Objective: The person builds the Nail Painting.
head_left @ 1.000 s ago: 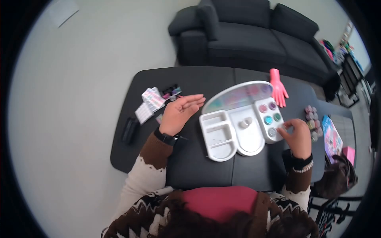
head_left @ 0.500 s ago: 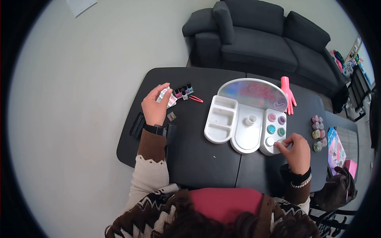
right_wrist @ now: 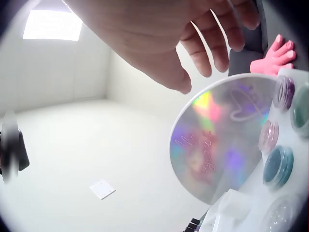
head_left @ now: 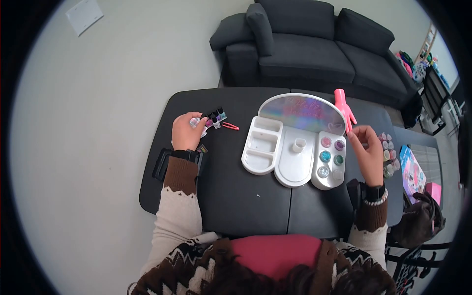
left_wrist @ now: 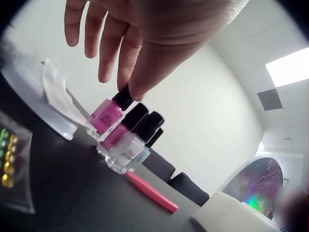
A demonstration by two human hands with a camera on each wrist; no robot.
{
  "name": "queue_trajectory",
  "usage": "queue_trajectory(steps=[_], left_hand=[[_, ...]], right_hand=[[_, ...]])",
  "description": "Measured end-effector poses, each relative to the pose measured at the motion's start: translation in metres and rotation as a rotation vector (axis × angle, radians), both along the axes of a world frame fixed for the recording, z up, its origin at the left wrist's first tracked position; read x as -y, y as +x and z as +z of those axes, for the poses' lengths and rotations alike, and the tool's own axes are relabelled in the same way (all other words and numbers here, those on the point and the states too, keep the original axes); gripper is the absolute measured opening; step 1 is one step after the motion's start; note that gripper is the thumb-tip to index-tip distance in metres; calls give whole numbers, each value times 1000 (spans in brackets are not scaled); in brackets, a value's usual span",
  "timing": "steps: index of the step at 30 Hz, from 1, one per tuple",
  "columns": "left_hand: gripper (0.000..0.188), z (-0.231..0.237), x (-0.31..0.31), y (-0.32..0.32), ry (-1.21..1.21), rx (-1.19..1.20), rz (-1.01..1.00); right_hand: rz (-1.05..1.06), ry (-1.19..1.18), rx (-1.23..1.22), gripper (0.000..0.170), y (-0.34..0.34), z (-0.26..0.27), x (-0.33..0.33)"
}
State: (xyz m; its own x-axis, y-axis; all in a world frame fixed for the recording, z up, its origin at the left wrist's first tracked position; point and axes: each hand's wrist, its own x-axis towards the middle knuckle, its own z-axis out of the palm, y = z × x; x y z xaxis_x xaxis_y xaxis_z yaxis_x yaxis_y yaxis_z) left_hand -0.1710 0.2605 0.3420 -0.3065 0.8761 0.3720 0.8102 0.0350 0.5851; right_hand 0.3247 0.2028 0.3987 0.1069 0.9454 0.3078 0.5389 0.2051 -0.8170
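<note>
My left hand point(head_left: 185, 132) is at the far left of the table, thumb and forefinger pinching the black cap of a pink nail polish bottle point(left_wrist: 107, 116). Tight beside it stand several more nail polish bottles point(left_wrist: 128, 150), one pale and another pink. Coral-pink tweezers point(head_left: 230, 126) lie just right of them. My right hand point(head_left: 368, 152) hovers with loosely bent fingers and nothing held, beside the right end of a white nail-art station point(head_left: 293, 182). Small glitter pots point(head_left: 325, 156) sit in that end, below its iridescent upright panel point(right_wrist: 219, 140).
A pink model hand point(head_left: 340, 101) lies behind the station's right side. More small pots point(head_left: 388, 169) stand in rows at the table's right edge. A black case point(head_left: 161, 162) and a small packet of gems point(left_wrist: 12, 159) lie by the left hand. Beyond is a dark sofa point(head_left: 305, 59).
My left hand has gone from open in the air down to the polish bottles and pinched one cap. The right hand has left the nearest pots and moved up and away from the station.
</note>
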Motion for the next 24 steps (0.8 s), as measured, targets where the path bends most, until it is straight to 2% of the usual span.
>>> queue_trajectory(steps=[1,2,3,4,5,6,7,8,10,11,13,17,24], left_hand=[[27,-2,2,0,-3,-4,-2],[25,-5,2,-3,91,-44,-12],[24,-7,2,-4,186,-84,-25],[24,-1,5,-2,182,-90,-31],[21,11,11,4,250,-31,-64],[20,21,19,14,315,33,-95],[19,31,27,25,297,123,-172],[19,37,35,31,284,127,-182],[19,45,46,43,248,90,-528],[21,45,49,48,207,98,-615],[22,50,55,63,151,34,-703],[22,39,54,75,114,-73,-733],[23,27,51,82,70,-101,-694]], right_hand=[[-2,31,-73,18,-2,-5,-6],[-8,63,-145,18,-4,-9,-8],[-30,-3,-90,25,-4,-11,-7],[-36,-6,-96,25,-6,-14,-4],[-17,67,-28,30,-9,-19,0],[2,137,45,36,-11,-22,3],[105,9,86,58,-9,-14,10],[94,-5,87,58,-10,-11,16],[369,84,406,77,-14,-7,26],[362,74,404,77,-16,-6,30],[434,-139,594,92,-22,-7,36],[388,-123,638,91,-29,-21,36],[339,-97,579,89,-39,-30,39]])
